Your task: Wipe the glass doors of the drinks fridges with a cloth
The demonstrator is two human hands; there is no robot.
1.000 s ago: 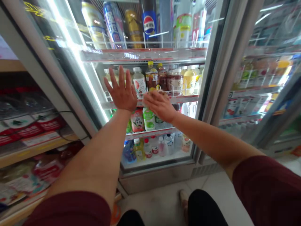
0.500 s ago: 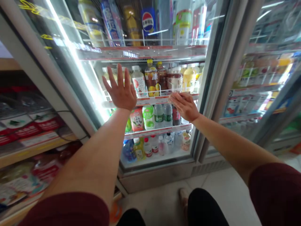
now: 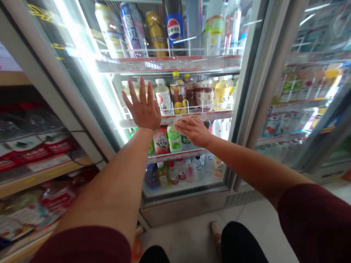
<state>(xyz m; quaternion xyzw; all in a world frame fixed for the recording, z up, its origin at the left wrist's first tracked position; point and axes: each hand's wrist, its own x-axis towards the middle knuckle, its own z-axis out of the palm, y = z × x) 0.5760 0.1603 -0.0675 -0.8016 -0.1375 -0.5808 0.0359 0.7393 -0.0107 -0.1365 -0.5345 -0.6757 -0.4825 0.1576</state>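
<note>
Before me is the glass door [image 3: 153, 69] of a lit drinks fridge. My left hand [image 3: 146, 111] is raised in front of it with fingers spread, palm toward the glass, near the middle shelf. It appears to rest on the glass. My right hand [image 3: 193, 128] lies flat against the door just below that shelf's edge, its fingers stretched out to the left and close together. Whether anything thin is under its palm I cannot tell. Behind the glass stand a yellow-capped tea bottle [image 3: 178, 91], a green-and-white bottle [image 3: 174, 138] and a red-and-white labelled pack [image 3: 161, 140].
A cola bottle [image 3: 174, 27] stands on the fridge's upper shelf. The metal door frame [image 3: 260, 73] runs along the right, with another fridge door beyond it. To the left is a wooden shelf [image 3: 44, 175] of red packages. Pale floor tiles [image 3: 192, 233] lie below.
My right hand has slid left and slightly down across the glass, over the lower bottles. My left hand stays in place on the door. The view has shifted slightly.
</note>
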